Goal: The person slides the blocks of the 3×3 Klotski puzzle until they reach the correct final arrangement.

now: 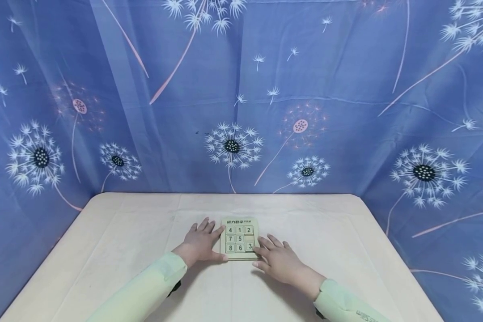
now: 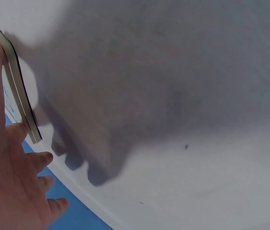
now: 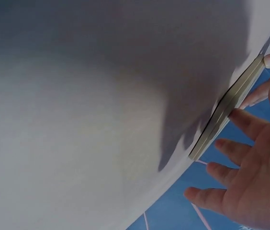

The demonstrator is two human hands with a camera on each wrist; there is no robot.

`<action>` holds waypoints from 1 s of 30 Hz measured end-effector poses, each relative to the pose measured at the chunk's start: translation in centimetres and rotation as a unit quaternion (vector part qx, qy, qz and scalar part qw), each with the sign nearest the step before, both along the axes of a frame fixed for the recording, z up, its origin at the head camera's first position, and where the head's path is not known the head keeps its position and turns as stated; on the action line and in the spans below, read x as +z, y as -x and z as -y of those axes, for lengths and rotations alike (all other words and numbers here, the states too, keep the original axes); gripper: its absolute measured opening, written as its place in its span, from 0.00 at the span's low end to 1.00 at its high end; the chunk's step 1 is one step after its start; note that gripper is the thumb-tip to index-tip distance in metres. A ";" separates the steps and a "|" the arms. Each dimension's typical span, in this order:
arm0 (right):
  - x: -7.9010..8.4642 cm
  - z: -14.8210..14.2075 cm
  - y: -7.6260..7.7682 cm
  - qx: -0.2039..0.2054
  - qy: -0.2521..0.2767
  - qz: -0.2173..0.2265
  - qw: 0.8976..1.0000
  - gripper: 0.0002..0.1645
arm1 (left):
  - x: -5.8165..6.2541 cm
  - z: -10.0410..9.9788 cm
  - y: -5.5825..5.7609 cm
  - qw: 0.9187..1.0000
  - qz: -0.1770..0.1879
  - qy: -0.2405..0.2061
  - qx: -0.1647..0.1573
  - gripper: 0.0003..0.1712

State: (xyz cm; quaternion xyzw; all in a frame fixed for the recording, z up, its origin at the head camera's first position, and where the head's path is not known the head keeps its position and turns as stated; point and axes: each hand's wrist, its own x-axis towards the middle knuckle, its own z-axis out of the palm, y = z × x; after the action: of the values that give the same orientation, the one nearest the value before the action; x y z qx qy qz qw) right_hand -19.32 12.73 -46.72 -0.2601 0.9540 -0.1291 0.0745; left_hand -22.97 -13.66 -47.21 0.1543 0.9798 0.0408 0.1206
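A pale yellow-green sliding number puzzle lies flat on the table, with printed characters along its top. Its rows read 4, 1, 2; then 7, 5 and a gap; then 8, 6, 3. The 3 tile sits slightly higher than its row, a dark strip showing beneath it. My left hand touches the puzzle's left side, thumb at the near corner and index finger farther up. Along the right side, my right hand has a fingertip at the 3 tile, its other fingers spread. Both wrist views show the puzzle's edge beside extended fingers.
A cream cloth covers the table. Behind and on both sides hangs a blue curtain with dandelion prints, meeting the table's back edge. Shadows of the hands fall on the cloth.
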 end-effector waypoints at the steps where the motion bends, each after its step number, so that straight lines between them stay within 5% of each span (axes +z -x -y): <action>1: 0.0 0.0 0.0 -0.001 0.000 0.000 1.000 0.33 | 0.0 0.0 0.0 1.000 0.001 0.000 0.000 0.58; 30: -0.6 0.6 0.7 -0.025 0.004 -0.021 0.999 0.32 | -0.3 0.2 0.1 1.000 0.003 -0.005 0.002 0.57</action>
State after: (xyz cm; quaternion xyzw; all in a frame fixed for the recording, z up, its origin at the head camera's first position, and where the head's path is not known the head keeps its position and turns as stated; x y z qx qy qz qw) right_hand -19.99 12.15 -47.28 -0.2392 0.9610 -0.1296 0.0497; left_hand -23.11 -13.82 -47.47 0.1532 0.9794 0.0464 0.1228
